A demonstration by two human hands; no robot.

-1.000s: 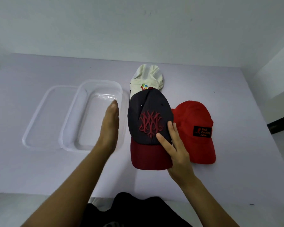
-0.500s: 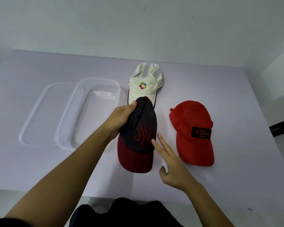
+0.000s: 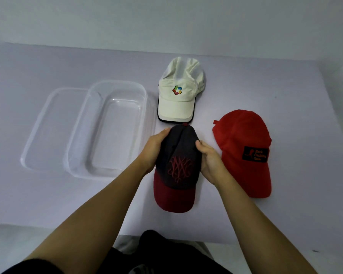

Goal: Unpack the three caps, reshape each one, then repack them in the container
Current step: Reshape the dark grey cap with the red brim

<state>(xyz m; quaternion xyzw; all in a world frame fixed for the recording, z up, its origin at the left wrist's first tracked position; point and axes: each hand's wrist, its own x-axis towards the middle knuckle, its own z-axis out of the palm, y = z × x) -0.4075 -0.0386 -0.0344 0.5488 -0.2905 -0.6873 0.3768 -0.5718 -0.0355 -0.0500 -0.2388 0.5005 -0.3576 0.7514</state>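
A dark navy cap point(image 3: 177, 165) with a red embroidered emblem and a dark red brim is near the table's front, brim towards me. My left hand point(image 3: 153, 150) grips its left side and my right hand point(image 3: 210, 160) grips its right side, squeezing the crown narrow. Just beyond it a cream cap point(image 3: 179, 95) with a coloured logo lies flat. To the right lies a red cap point(image 3: 244, 149) with a black patch. The clear plastic container point(image 3: 107, 171) stands empty to the left of my hands.
A clear lid point(image 3: 42, 125) lies flat against the container's left side. The table's front edge runs just below the navy cap's brim. A white wall rises behind the table.
My right hand has closed on the navy cap's right side, joining the left. The cap has been pulled off the cream cap towards me and its crown is pinched narrower.
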